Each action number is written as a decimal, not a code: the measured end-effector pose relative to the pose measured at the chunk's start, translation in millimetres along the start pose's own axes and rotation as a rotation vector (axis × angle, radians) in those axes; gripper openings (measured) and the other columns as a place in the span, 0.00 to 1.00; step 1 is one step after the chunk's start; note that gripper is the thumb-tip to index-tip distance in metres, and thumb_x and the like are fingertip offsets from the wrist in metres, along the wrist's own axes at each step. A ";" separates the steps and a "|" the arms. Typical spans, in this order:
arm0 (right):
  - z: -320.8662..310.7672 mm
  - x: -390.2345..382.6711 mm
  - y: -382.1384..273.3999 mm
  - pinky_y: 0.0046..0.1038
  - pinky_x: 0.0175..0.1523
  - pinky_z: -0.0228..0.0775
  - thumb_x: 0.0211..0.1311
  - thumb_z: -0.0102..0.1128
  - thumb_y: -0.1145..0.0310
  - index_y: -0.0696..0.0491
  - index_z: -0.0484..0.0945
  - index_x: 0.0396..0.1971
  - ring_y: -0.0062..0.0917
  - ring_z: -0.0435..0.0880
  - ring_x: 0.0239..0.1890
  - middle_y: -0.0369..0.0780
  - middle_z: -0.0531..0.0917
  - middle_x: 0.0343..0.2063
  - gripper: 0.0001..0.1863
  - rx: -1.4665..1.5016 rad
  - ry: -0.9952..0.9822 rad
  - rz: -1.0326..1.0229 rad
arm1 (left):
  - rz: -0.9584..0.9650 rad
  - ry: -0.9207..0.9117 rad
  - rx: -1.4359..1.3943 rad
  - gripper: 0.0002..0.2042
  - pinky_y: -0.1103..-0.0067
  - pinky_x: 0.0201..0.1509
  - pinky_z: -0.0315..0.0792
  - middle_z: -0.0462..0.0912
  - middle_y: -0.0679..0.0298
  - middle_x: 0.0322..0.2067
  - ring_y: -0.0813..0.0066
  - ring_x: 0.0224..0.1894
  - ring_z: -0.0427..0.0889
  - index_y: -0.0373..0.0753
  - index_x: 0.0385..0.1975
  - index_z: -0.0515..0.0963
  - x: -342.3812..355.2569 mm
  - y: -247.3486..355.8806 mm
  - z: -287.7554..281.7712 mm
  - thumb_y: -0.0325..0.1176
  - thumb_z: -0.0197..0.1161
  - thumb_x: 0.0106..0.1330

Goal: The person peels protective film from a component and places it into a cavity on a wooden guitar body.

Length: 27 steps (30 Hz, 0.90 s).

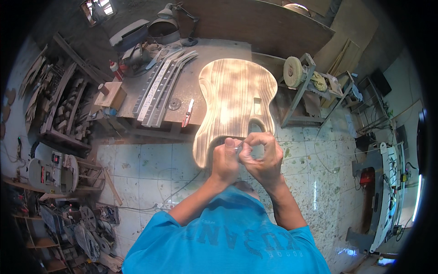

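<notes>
A wooden electric guitar body [232, 98] with dark streaked grain lies in front of me, partly over the workbench's right edge. A rectangular pocket is cut through its face near the right side, and its near edge is deeply curved. At that near edge my left hand [224, 162] is closed, thumb upward. Close beside it, my right hand [263, 160] pinches with thumb and forefinger, the other fingers curled. The fingertips of both hands meet at a small thin thing [238, 147], too small to name. Whether either hand touches the body I cannot tell.
On the workbench [219, 50] lie several guitar necks [159, 86], a red-handled knife [188, 114], a dark disc [174, 104] and a desk lamp [166, 12]. A buffing wheel [292, 72] stands right. A wood rack [64, 109] is left; a cable crosses the tiled floor [132, 160].
</notes>
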State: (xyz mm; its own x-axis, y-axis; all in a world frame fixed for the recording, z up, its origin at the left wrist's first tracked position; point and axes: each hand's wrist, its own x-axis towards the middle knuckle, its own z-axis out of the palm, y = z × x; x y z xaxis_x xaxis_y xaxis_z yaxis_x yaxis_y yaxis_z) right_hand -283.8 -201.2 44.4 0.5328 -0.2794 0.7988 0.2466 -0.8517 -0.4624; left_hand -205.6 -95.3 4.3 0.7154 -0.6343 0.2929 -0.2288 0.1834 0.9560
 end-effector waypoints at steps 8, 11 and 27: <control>6.2 -13.6 16.2 0.23 0.24 0.69 0.51 0.68 0.85 0.55 0.68 0.34 0.18 0.73 0.19 0.40 0.80 0.30 0.17 0.094 -0.031 0.046 | -0.017 -0.018 0.097 0.39 0.64 0.37 0.73 0.81 0.50 0.22 0.56 0.28 0.81 0.31 0.28 0.81 0.5 6.6 -0.8 0.56 0.29 0.85; 7.9 -17.7 17.4 0.22 0.22 0.67 0.50 0.69 0.85 0.55 0.68 0.33 0.15 0.71 0.18 0.39 0.80 0.30 0.18 0.123 -0.018 0.096 | -0.029 -0.024 0.041 0.40 0.65 0.36 0.72 0.80 0.51 0.21 0.58 0.26 0.79 0.31 0.27 0.80 0.9 3.0 1.7 0.57 0.28 0.85; -3.1 -6.2 6.4 0.29 0.33 0.75 0.48 0.66 0.87 0.57 0.76 0.38 0.28 0.81 0.30 0.41 0.82 0.33 0.16 0.040 -0.018 0.064 | -0.004 -0.024 -0.024 0.39 0.71 0.35 0.76 0.84 0.54 0.23 0.67 0.28 0.83 0.28 0.36 0.85 0.2 -6.0 2.2 0.57 0.31 0.85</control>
State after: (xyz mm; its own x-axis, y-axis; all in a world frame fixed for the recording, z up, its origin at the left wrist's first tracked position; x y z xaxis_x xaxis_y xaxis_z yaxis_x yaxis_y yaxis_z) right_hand -288.1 -206.2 37.7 0.5627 -0.3249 0.7601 0.2435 -0.8136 -0.5280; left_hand -205.5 -98.2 -1.4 0.7003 -0.6528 0.2888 -0.2095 0.1988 0.9574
